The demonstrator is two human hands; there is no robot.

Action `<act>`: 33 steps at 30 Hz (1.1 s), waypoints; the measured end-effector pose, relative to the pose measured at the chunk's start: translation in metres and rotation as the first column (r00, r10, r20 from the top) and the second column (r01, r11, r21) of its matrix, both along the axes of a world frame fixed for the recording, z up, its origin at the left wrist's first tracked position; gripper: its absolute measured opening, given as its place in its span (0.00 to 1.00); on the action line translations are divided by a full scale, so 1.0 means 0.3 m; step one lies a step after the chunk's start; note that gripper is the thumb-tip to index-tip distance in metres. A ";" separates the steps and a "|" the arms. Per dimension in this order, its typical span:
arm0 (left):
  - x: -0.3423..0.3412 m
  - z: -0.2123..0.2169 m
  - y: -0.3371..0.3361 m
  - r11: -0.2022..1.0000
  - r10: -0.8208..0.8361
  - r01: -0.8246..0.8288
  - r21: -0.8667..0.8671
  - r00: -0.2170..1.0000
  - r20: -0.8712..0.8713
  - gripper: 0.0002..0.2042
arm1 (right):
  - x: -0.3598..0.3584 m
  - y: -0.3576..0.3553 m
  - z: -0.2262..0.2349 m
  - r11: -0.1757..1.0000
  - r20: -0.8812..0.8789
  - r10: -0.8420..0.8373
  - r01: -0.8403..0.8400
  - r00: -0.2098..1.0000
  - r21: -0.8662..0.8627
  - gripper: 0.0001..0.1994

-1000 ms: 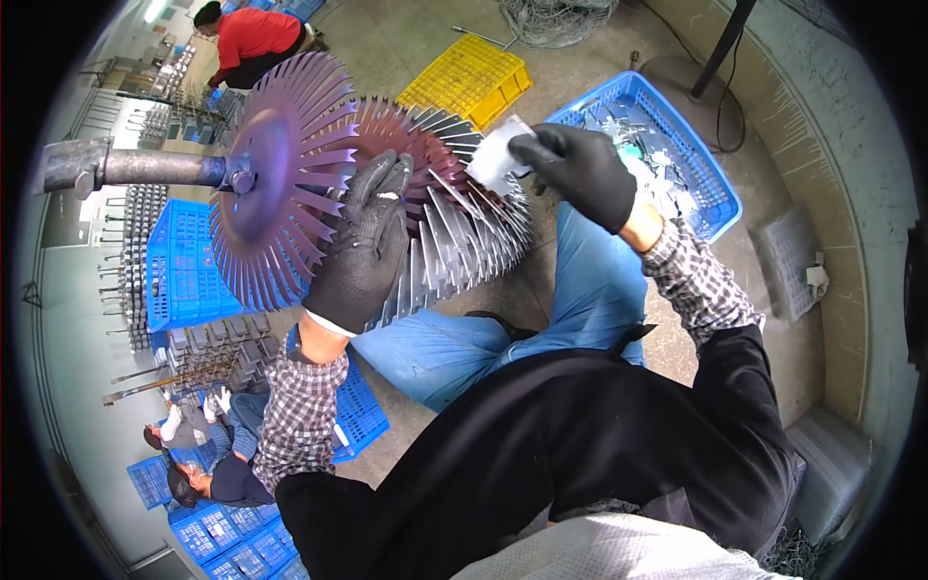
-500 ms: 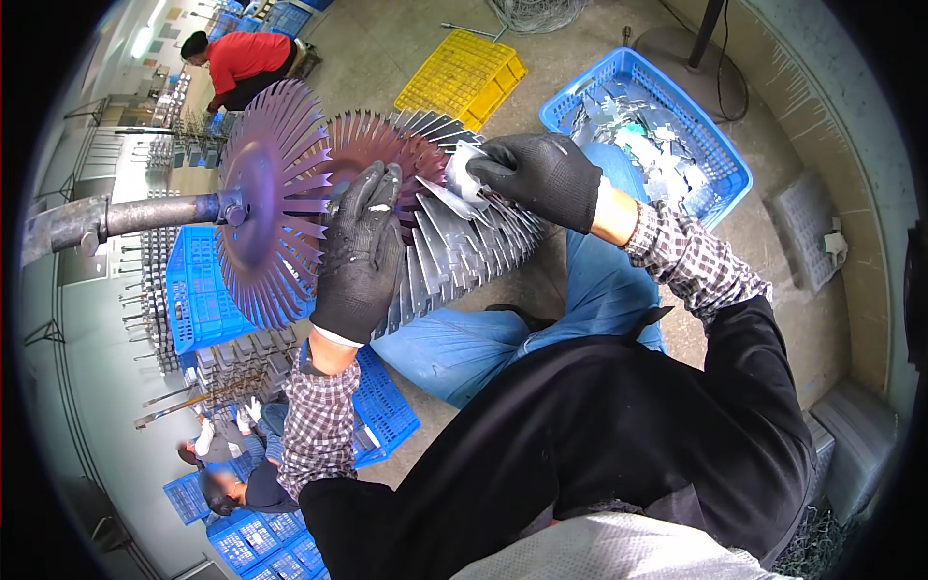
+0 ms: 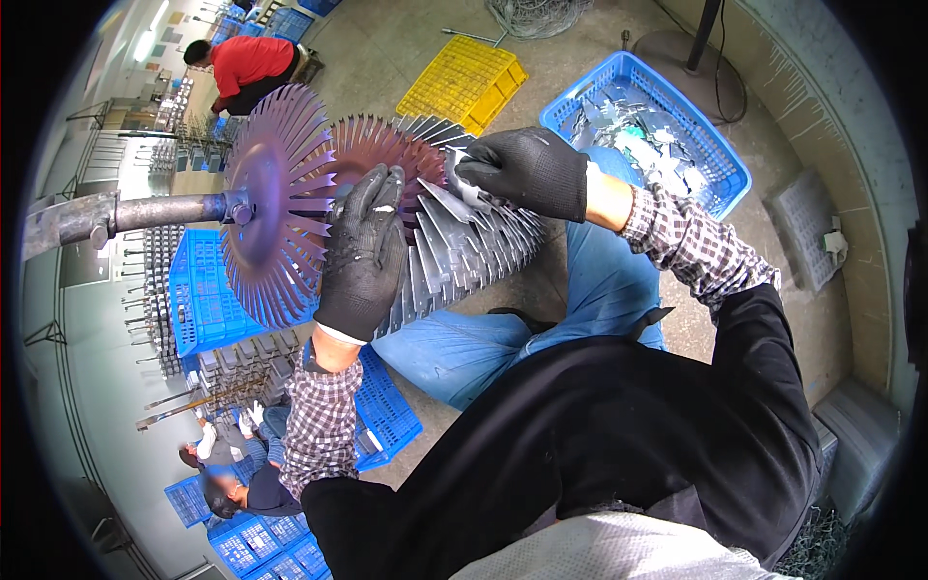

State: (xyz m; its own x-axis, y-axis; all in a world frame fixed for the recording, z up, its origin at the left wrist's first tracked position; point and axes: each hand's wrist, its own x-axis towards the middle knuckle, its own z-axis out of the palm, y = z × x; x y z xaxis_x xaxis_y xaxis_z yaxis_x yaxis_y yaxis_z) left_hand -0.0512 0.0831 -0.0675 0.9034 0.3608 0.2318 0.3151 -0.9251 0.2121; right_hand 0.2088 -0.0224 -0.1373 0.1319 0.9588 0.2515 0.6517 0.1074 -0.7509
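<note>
Before me is a rack of purple-brown slotted discs (image 3: 259, 217) on a metal shaft (image 3: 164, 209). Rows of thin grey metal plates (image 3: 462, 259) stand out from its near side. My left hand (image 3: 360, 261), in a black glove, lies against the rack between the front disc and the plates, its fingers stretched out and nothing seen in them. At the plates' upper end, my gloved right hand (image 3: 532, 174) has its fingers closed on a shiny, pale metal plate (image 3: 454, 172). Part of that plate is hidden by the fingers.
A blue basket (image 3: 720, 203) of loose metal pieces stands to the right, with a yellow crate (image 3: 464, 77) beyond. Another blue crate (image 3: 198, 300) is behind the discs. A person in red (image 3: 253, 63) bends over at far left; other people sit lower left.
My right hand has shifted slightly left and its pale piece sits lower among the plates, showing less white. The left hand stays nearly in place.
</note>
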 end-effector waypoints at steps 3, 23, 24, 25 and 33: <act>0.006 -0.002 -0.003 1.000 -0.009 0.009 0.002 1.000 0.014 0.29 | 0.004 -0.005 -0.005 1.000 -0.021 -0.004 0.004 1.000 0.009 0.13; 0.018 0.005 0.001 1.000 -0.012 0.012 0.001 1.000 0.010 0.29 | -0.016 -0.037 -0.062 0.994 -0.140 -0.010 0.025 0.990 0.107 0.09; 0.017 0.004 0.001 1.000 -0.010 0.010 -0.001 1.000 0.011 0.29 | -0.017 -0.036 -0.058 0.990 -0.105 0.003 0.012 0.994 0.140 0.09; 0.017 0.005 0.002 1.000 -0.008 0.008 -0.002 1.000 0.013 0.29 | -0.018 -0.033 -0.052 0.985 -0.069 0.014 -0.002 0.998 0.172 0.09; 0.022 -0.005 -0.006 0.995 0.028 -0.019 -0.100 0.995 0.094 0.29 | -0.021 0.025 0.077 0.994 0.140 0.083 -0.092 0.987 0.057 0.08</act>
State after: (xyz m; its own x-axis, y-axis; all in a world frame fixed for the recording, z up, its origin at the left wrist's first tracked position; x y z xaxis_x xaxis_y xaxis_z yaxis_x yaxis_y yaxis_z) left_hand -0.0446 0.0811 -0.0689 0.8700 0.4072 0.2781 0.3106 -0.8906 0.3323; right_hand 0.2026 -0.0150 -0.1142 0.0084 0.9469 0.3214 0.7340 0.2125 -0.6451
